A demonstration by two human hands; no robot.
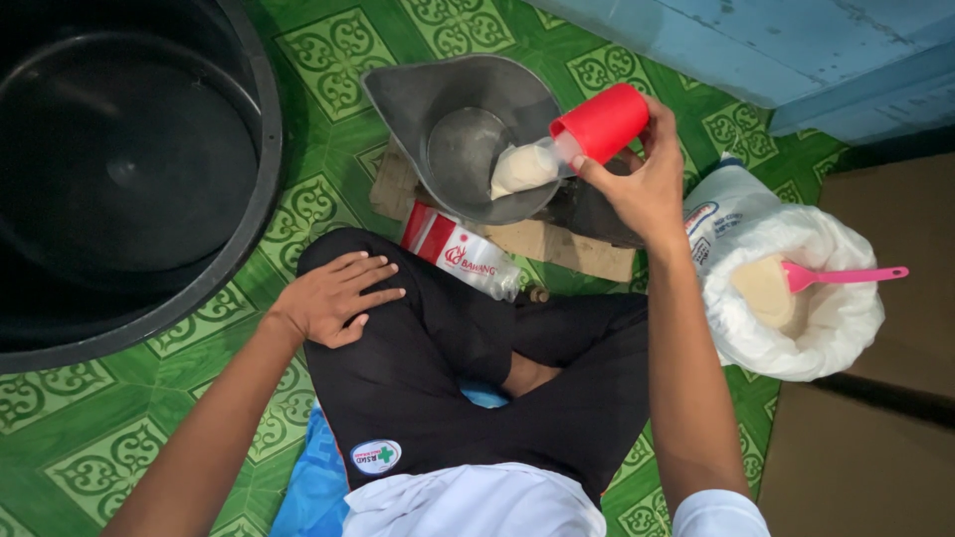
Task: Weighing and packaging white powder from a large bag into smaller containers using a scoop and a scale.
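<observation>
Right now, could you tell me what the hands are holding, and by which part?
The right hand grips a red cup by its base end. The left hand holds nothing.

Home floor — green patterned vinyl (328, 60)

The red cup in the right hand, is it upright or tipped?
Tipped. The red cup lies sideways in the right hand, with pale powder spilling into the grey metal bowl.

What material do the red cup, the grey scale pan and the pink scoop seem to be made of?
Red cup: likely plastic; even matte colour, thin wall.
Grey scale pan: probably metal; dull grey sheen, thin pressed rim.
Pink scoop: likely plastic; bright, uniform colour, slim moulded handle.
The right hand tips the cup.
</observation>
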